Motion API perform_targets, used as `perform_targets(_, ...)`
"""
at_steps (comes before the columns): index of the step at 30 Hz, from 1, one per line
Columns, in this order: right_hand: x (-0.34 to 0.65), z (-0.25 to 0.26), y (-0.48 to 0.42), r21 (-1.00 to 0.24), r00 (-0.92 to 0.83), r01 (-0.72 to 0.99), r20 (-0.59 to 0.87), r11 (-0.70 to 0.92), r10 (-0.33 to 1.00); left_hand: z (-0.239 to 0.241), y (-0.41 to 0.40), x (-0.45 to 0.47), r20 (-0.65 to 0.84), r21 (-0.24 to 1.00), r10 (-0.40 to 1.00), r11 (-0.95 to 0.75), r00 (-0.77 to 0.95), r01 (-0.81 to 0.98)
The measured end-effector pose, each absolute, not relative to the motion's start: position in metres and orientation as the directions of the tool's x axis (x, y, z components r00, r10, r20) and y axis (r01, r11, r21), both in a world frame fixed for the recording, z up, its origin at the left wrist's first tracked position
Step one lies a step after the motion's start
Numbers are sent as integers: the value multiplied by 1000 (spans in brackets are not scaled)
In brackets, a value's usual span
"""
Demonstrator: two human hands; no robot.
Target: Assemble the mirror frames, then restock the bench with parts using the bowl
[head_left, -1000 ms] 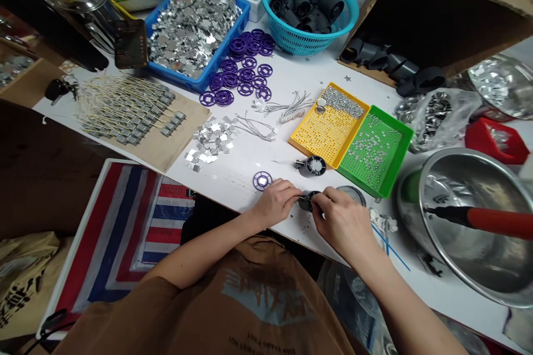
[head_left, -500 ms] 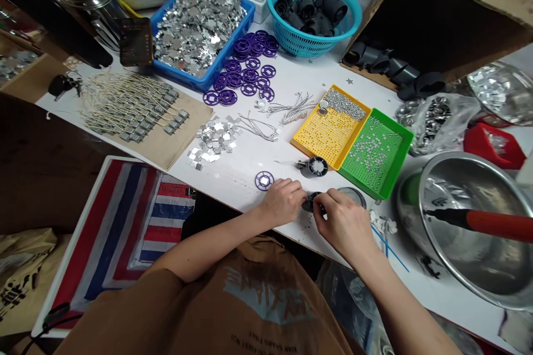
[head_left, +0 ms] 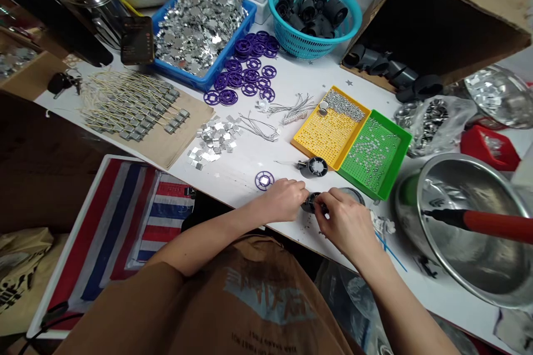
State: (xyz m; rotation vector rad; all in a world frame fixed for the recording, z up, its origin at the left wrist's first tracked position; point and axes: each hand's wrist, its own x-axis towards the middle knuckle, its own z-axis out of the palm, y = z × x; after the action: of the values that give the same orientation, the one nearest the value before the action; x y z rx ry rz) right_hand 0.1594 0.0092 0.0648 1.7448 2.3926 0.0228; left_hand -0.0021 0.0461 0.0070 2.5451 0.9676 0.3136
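Observation:
My left hand (head_left: 287, 199) is closed on the left side of a small black cylindrical part (head_left: 309, 203) near the table's front edge. Over the same part, my right hand (head_left: 345, 215) has its thumb and fingers pinched together; whatever is between them is hidden. Just behind stands a second black cylindrical part (head_left: 315, 167), with a pale disc inside and a thin wire leading left. A purple ring (head_left: 264, 180) with a small silver square in its centre lies left of my left hand. Partly behind my right hand is a round clear-looking dish (head_left: 353, 195).
Yellow (head_left: 318, 132) and green trays (head_left: 370, 150) hold tiny metal pieces. Purple rings (head_left: 250, 75), silver squares (head_left: 216, 138) and wired grey blocks (head_left: 145, 113) lie left. A blue tray (head_left: 252, 14) and turquoise basket (head_left: 314, 47) stand behind; a steel bowl (head_left: 420, 216) is right.
Both hands stay at the black cylindrical part with only slight shifts of the fingers. The phone-like screen at the upper left has darkened. The whole view has shifted very slightly.

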Motion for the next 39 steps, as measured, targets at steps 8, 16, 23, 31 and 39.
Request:
perform_targets(8, 155, 66, 10, 125, -284, 944, -167, 306, 944, -2, 40, -2, 99, 498, 741, -615, 664, 612)
perform_targets(16, 154, 66, 11, 123, -291, 941, -187, 316, 938, -11, 39, -2, 129, 596, 776, -558, 617, 578)
perform_targets(23, 147, 71, 15, 216, -301, 902, -309, 375, 902, -17, 37, -4, 160, 617, 801, -537, 577, 575)
perform_targets(31, 148, 70, 17, 257, -279, 890, -345, 376, 896, -15, 39, -27, 116, 474, 841, -514, 528, 715)
perform_targets(39, 160, 59, 4, 223, -283, 917, -219, 330, 934, -14, 36, -28, 28, 404, 832, -517, 554, 755)
